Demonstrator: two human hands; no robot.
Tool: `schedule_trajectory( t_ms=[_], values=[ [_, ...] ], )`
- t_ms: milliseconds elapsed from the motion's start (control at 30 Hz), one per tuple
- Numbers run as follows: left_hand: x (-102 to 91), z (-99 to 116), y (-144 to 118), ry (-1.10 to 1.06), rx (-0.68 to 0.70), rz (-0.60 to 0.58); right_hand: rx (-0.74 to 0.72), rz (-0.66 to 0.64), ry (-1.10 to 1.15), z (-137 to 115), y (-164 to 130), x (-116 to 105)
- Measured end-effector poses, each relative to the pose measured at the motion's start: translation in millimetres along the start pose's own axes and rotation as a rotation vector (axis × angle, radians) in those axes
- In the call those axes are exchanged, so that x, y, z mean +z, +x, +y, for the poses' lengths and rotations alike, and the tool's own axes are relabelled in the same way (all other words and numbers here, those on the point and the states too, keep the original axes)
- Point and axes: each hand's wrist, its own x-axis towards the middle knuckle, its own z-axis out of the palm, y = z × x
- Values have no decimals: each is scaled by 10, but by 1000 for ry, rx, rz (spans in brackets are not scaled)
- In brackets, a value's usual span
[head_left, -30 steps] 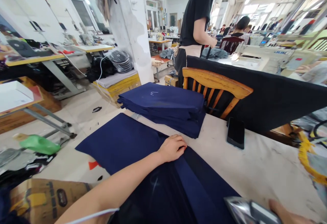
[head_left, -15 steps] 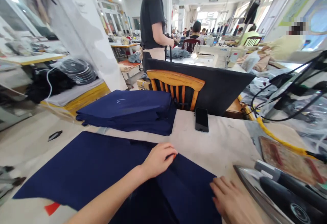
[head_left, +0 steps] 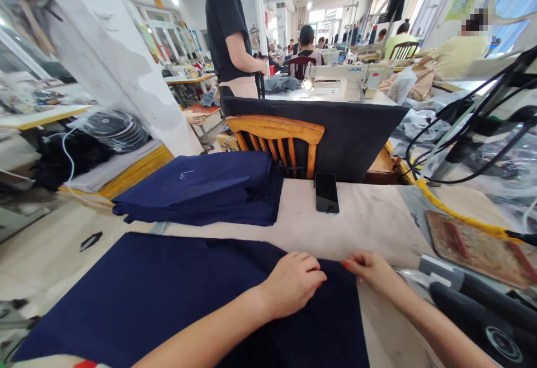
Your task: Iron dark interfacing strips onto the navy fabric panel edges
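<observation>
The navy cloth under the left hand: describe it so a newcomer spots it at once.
Find the wooden chair, then the nearer pale table. Along the table's near side, the navy cloth lies spread beneath the left hand, the right hand at its far right corner. The folded navy stack behind it bears a white squiggle; this shows none.

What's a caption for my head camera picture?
Left hand on navy cloth, right hand at its edge, iron close by.
</observation>
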Motion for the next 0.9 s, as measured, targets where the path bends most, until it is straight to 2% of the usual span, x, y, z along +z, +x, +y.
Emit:
schedule_trajectory(
  t_ms=[100,267,467,600,733,900],
  values=[
    [101,-35,154,88,-35,-47,-18,5,47,5,118,-86],
    [130,-76,257,58,-80,-107,-62,-122,42,-179,84,-139],
    [-144,-23,49,-47,162,-44,-144,-166,-109,-368,-138,-175],
    [-285,-56,48,-175,186,3,-167,-161,-236,-397,-379,-155],
    [-145,-152,235,-192,161,-73,-135,-116,-320,-333,-622,-158],
    [72,-168,449,-51,-28,-246,-100,41,-409,-110,-916,-395]
  ],
)
